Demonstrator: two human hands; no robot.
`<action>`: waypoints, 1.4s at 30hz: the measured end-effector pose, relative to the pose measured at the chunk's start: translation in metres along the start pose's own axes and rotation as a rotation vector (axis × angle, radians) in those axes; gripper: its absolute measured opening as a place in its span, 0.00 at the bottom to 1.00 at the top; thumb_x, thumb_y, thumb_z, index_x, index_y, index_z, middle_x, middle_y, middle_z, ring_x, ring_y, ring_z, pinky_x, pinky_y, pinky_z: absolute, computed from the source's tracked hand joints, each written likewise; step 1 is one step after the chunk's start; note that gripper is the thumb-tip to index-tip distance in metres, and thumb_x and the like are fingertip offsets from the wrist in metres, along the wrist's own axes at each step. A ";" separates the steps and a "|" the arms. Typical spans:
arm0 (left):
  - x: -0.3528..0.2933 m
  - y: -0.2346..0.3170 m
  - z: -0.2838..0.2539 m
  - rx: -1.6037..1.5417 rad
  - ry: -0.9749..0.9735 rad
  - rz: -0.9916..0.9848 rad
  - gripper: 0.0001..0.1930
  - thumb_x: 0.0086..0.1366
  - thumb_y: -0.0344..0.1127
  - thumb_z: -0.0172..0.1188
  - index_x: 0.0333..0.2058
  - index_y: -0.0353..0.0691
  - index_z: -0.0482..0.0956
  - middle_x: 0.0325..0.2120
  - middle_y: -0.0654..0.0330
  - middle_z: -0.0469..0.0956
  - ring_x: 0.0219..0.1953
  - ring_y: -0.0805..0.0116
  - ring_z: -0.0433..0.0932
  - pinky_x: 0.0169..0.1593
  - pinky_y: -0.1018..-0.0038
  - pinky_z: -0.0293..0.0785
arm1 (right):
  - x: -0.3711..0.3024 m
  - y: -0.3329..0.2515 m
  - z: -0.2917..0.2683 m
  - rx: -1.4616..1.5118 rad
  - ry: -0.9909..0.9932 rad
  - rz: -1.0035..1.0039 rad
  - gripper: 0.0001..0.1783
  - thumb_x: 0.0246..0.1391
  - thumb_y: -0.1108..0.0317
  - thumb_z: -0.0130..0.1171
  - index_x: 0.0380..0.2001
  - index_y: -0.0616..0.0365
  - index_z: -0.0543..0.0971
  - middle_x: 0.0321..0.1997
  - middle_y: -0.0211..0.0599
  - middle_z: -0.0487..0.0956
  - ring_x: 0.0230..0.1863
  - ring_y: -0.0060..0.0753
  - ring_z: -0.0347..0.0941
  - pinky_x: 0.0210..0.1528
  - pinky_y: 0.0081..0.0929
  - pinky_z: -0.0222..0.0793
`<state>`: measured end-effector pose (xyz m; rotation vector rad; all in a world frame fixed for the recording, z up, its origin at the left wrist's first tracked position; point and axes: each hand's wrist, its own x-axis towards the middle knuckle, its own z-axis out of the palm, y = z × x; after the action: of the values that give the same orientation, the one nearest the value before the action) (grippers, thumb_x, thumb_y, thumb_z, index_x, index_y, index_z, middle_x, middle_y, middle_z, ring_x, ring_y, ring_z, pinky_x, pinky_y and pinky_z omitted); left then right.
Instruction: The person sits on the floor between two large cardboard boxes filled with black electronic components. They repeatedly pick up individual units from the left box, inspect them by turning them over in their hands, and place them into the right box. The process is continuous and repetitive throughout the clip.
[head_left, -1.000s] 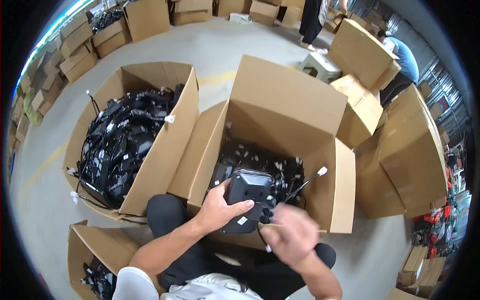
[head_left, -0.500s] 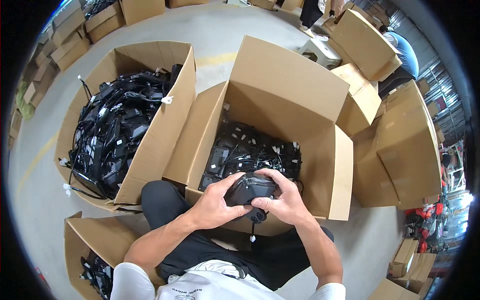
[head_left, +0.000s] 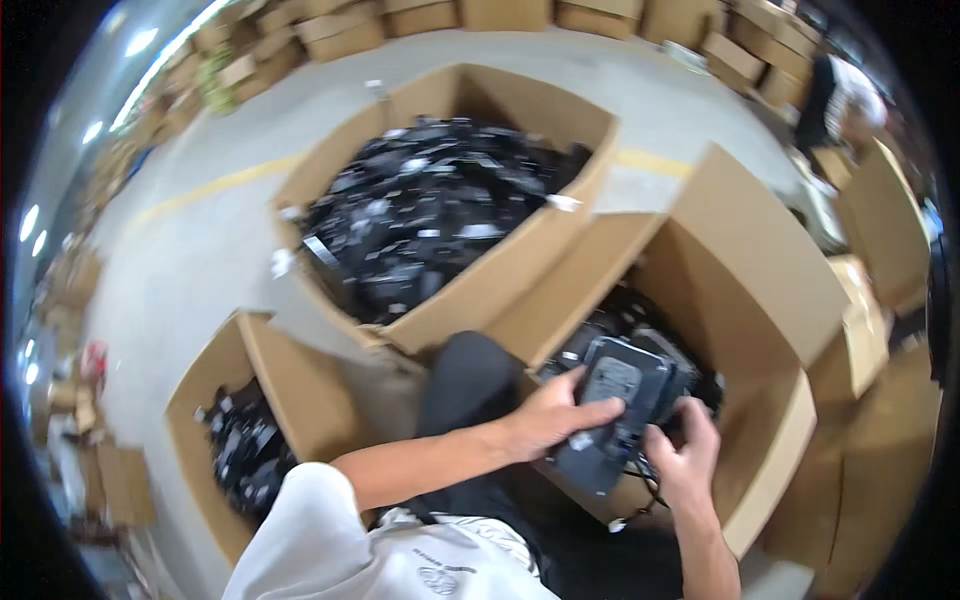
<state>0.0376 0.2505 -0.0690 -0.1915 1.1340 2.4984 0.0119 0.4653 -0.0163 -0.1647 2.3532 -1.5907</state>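
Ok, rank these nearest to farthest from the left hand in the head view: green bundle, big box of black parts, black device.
1. Black device: held in the left hand.
2. Big box of black parts: ahead, to the left.
3. Green bundle: far upper left.

A row of brown cartons lines the far edge of the grey floor, with a green sack near its left end. A yellow stripe crosses the floor. At upper right, a co-worker bends forward. Bright lights glow at upper left; a blurred red thing shows at the left edge.
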 end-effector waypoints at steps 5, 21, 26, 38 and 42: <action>-0.073 0.046 -0.010 0.539 0.396 0.269 0.21 0.63 0.33 0.72 0.52 0.32 0.79 0.43 0.59 0.83 0.43 0.72 0.82 0.49 0.70 0.82 | 0.019 -0.012 0.013 -0.048 0.225 -0.441 0.21 0.45 0.78 0.68 0.44 0.66 0.73 0.38 0.37 0.77 0.39 0.25 0.74 0.43 0.26 0.73; -0.214 0.136 -0.109 0.289 0.715 0.405 0.26 0.68 0.29 0.61 0.62 0.28 0.68 0.51 0.49 0.80 0.50 0.59 0.84 0.55 0.60 0.83 | 0.043 0.045 0.008 0.078 0.055 -0.225 0.12 0.56 0.76 0.61 0.44 0.66 0.74 0.39 0.31 0.76 0.41 0.22 0.70 0.46 0.23 0.69; -0.203 0.140 -0.124 0.331 0.665 0.394 0.26 0.68 0.30 0.61 0.62 0.29 0.68 0.51 0.49 0.80 0.50 0.60 0.85 0.55 0.61 0.84 | 0.041 0.060 0.004 0.067 0.073 -0.181 0.13 0.57 0.74 0.61 0.44 0.66 0.75 0.40 0.31 0.77 0.41 0.22 0.70 0.46 0.23 0.69; -0.210 0.132 -0.135 0.280 0.658 0.420 0.25 0.68 0.28 0.62 0.62 0.31 0.69 0.52 0.51 0.81 0.50 0.62 0.84 0.55 0.63 0.84 | 0.041 0.060 0.019 0.043 -0.011 -0.197 0.13 0.57 0.74 0.61 0.44 0.66 0.74 0.41 0.31 0.77 0.39 0.20 0.70 0.43 0.21 0.69; -0.207 0.131 -0.134 0.286 0.650 0.447 0.26 0.68 0.30 0.63 0.62 0.31 0.68 0.52 0.50 0.80 0.50 0.62 0.84 0.55 0.63 0.83 | 0.038 0.058 0.022 0.048 0.003 -0.193 0.14 0.57 0.75 0.62 0.46 0.66 0.75 0.42 0.32 0.78 0.40 0.21 0.71 0.45 0.21 0.70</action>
<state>0.1694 0.0118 -0.0091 -0.7877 1.9593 2.6783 -0.0136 0.4584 -0.0841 -0.3895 2.3599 -1.7337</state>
